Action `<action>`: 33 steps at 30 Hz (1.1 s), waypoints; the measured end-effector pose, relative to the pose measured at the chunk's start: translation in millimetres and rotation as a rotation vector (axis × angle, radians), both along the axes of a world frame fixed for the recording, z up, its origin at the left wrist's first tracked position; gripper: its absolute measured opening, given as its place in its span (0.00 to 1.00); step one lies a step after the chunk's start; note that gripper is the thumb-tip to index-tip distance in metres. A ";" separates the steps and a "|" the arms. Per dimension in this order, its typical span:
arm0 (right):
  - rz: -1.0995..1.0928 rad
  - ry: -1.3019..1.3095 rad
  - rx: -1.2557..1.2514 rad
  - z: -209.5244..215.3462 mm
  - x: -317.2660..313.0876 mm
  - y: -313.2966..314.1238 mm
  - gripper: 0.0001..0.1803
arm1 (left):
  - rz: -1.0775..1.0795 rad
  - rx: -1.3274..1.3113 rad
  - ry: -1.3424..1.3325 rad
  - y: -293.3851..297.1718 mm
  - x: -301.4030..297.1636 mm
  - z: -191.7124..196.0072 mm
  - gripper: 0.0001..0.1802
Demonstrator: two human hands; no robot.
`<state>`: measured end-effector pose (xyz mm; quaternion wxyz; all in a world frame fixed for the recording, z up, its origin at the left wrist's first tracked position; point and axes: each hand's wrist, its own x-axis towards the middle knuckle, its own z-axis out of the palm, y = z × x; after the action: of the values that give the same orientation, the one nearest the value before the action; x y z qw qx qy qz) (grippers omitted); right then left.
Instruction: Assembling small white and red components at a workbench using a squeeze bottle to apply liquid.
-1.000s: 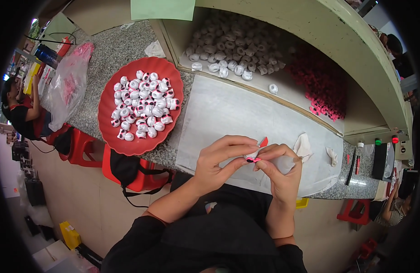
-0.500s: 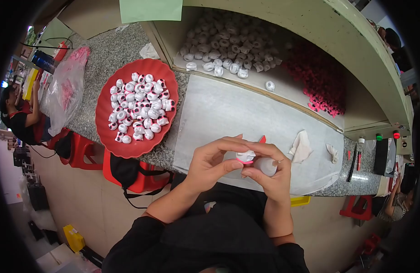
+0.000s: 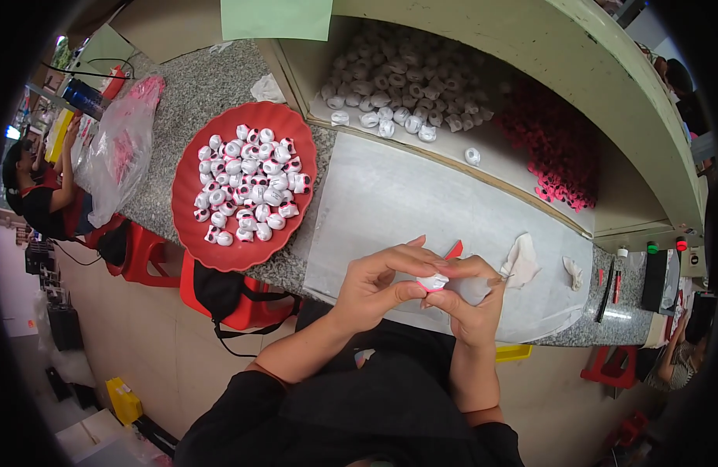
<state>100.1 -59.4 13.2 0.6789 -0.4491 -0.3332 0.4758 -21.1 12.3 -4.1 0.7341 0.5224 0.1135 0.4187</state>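
Observation:
My left hand [image 3: 372, 289] is closed, with thumb and fingers pinching a small white rounded piece with a pink edge [image 3: 433, 282]. From the other side, my right hand [image 3: 477, 317] presses thumb and fingertips against the same piece. Tucked in the right palm is a small translucent bottle with a thin needle tip [image 3: 474, 290], partly covered by the fingers. Just beyond the fingertips a red pointed object [image 3: 455, 249] shows; its lower part is hidden. Both hands are above white sheeting [image 3: 359, 194] on the bench.
Left of the sheeting, a red scalloped dish [image 3: 189, 233] holds many white-and-pink pieces. A shelf box behind contains heaped white pieces [image 3: 406, 82] and small pink parts [image 3: 557, 183]. Crumpled tissue [image 3: 522, 261] lies to the right. Red stools [image 3: 238, 303] stand below; another person [image 3: 48, 187] sits far left.
The right fingertips and thumb have closed in on the white-and-pink piece, which has tilted. The bottle is now more covered by the fingers. The whole view has shifted slightly.

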 end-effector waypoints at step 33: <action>0.247 -0.107 0.029 -6.5 -3.2 19.3 0.34 | 0.583 0.269 0.469 42.8 -89.7 19.4 0.10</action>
<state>96.9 -40.2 6.7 0.6028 -0.4196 -0.4285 0.5262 -110.9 55.1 15.4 0.4637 0.6413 0.3656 0.4900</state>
